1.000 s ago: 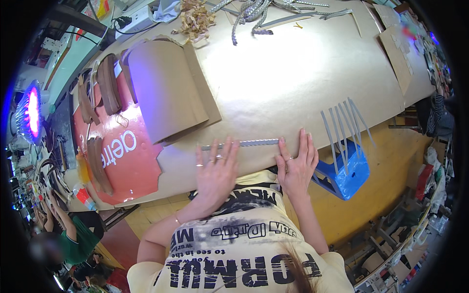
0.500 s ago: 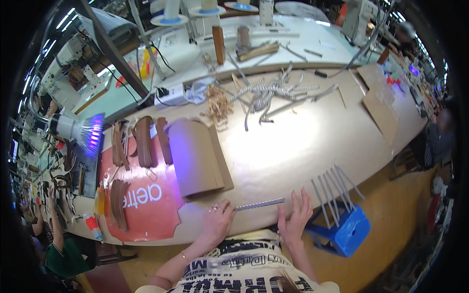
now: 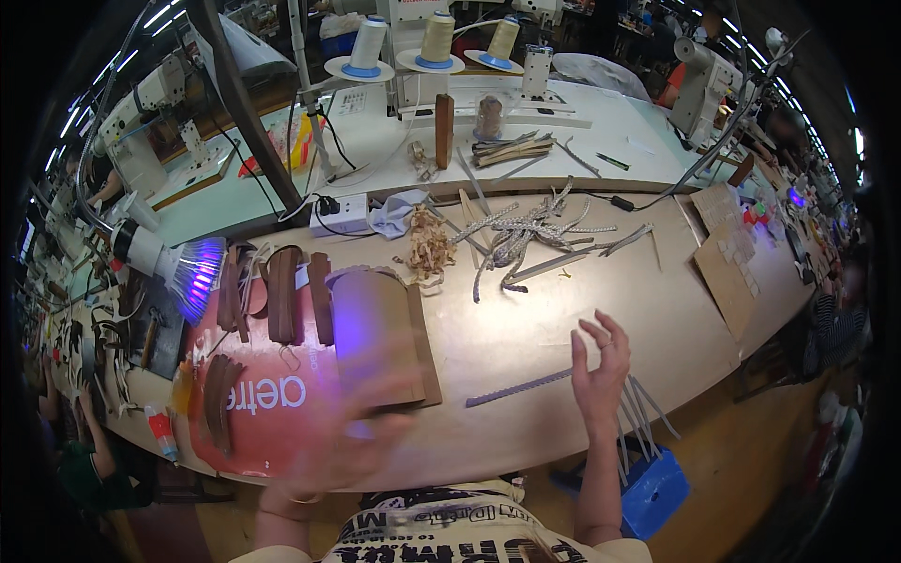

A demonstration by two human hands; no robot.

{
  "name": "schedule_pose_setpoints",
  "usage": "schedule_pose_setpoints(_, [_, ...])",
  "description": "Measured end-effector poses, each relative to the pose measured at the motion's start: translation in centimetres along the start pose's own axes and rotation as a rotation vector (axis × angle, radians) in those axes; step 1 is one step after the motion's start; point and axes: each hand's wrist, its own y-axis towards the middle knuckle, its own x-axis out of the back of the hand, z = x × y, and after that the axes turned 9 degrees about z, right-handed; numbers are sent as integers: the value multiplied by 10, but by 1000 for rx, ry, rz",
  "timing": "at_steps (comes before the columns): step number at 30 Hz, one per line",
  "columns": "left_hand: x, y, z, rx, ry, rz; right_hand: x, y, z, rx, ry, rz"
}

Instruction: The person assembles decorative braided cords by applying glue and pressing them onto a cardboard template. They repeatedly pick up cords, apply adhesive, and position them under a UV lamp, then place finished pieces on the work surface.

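On the tan table near its front edge lies a thin grey strip with a twisted-looking edge [image 3: 516, 388]. Its right end meets the side of my right hand [image 3: 602, 371] in the picture; whether they touch I cannot tell. That hand is raised, thumb and fingers apart, with nothing between them. My left hand [image 3: 361, 436] is smeared by motion over the front of a curved brown cardboard piece [image 3: 374, 314] and a red sheet [image 3: 310, 432]; its fingers cannot be made out. Several plain grey strips [image 3: 641, 422] lean over a blue stool [image 3: 655, 488] past the table's front edge.
Brown leather-like strips [image 3: 282, 296] lie on the red sheet. A lit lamp [image 3: 192, 272] hangs at the left. Farther back are a heap of braided cords [image 3: 511, 239], shavings [image 3: 429, 246] and a white power strip [image 3: 347, 214]. Thread cones [image 3: 437, 42] stand behind.
My left hand has left the strip's end and swung to the left, blurred. My right hand has risen and moved forward. The view has tilted up; the strip lies on the table.
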Motion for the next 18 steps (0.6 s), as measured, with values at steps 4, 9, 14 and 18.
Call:
schedule_pose_setpoints(4, [108, -16, -32, -68, 298, -609, 17, 31, 15, -37, 292, 50])
schedule_pose_setpoints(9, [139, 17, -68, -580, 589, -121, 8, 43, 40, 106, 296, 122])
schedule_pose_setpoints(14, [123, 46, -77, -794, 564, 124, -9, 35, 48, 52, 325, 247])
schedule_pose_setpoints(18, [118, 55, -76, -819, 556, 169, -15, 27, 51, 10, 315, 318])
